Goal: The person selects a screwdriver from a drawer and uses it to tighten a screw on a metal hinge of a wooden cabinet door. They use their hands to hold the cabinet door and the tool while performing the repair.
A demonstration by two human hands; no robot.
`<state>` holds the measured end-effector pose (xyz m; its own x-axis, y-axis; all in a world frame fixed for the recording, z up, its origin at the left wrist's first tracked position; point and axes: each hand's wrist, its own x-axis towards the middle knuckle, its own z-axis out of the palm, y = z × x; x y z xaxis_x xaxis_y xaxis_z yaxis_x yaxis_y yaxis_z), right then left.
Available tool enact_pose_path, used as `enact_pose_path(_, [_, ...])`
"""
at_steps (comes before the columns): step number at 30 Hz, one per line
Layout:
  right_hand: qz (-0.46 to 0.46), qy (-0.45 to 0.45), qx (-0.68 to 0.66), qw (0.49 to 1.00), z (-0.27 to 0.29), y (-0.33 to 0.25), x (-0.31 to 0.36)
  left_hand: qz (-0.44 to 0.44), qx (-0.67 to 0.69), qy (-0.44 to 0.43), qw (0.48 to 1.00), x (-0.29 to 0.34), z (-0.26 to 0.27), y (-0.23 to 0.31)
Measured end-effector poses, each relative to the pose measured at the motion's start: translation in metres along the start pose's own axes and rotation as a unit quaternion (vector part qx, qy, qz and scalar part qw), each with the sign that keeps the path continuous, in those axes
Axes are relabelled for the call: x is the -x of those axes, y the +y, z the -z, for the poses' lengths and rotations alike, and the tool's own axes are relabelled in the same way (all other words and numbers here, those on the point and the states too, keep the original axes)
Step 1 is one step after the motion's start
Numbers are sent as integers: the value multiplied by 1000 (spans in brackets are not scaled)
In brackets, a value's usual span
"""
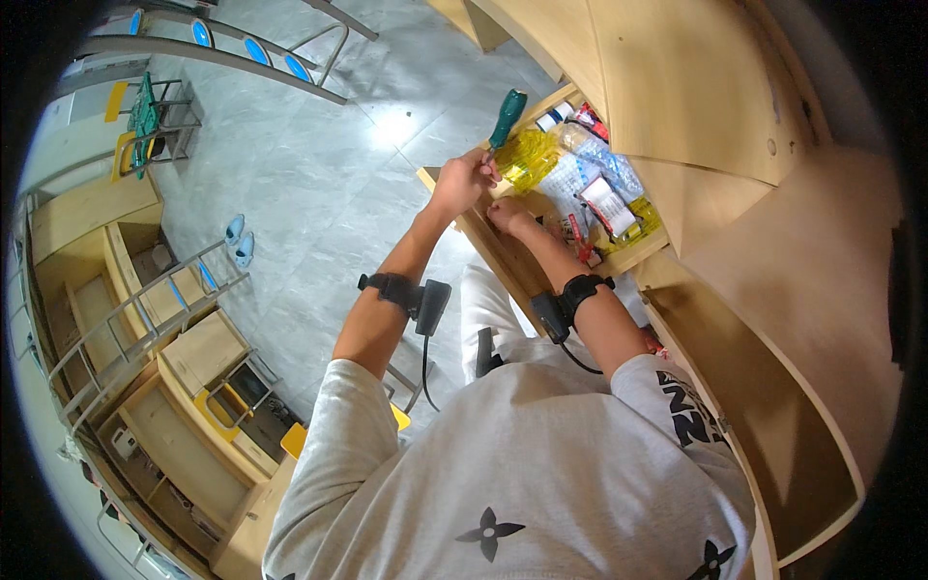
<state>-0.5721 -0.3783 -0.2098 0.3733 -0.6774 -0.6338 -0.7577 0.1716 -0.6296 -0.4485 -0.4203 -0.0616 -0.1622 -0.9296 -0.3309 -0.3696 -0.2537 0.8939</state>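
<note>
My left hand [466,184] is closed around the lower end of a screwdriver [507,118] with a dark green handle, which points up and away. This hand is over the front panel of a pulled-out wooden drawer [517,269]. Just inside that panel is my right hand [509,215], its fingers curled in close to the wood below the screwdriver. Whether something small is between those fingers is hidden. Beyond both hands the drawer holds crumpled yellow plastic film [527,159], clear plastic wrapping [599,159], a white and red packet [607,206] and a red item [580,237].
A white container with a dark band [555,117] lies at the drawer's far end. Right of the drawer are wooden cabinet panels [696,77] and an open compartment [744,387]. A metal ladder [222,48], blue slippers [240,242] and desks [174,416] stand to the left.
</note>
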Motion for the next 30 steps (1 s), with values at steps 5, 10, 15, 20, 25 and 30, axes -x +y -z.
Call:
enact_pose_path(5, [-22, -87, -144, 986, 25, -19, 13, 39, 51, 18, 998, 20, 14, -26])
enact_pose_path(10, [31, -143, -226, 963, 27, 0, -10, 30, 47, 5, 998, 18, 15, -16])
enact_pose_path(15, [43, -178, -158, 970, 21, 6, -14, 23, 40, 7, 999, 21, 13, -17])
enact_pose_path(20, [-10, -138, 55, 989, 25, -43, 21, 54, 63, 33, 996, 34, 9, -42])
enact_pose_path(25, [18, -75, -43, 996, 17, -24, 15, 70, 134, 12, 988, 30, 5, -53])
enact_pose_path(30, [104, -81, -122, 984, 30, -7, 10, 65, 91, 2, 994, 24, 0, -34])
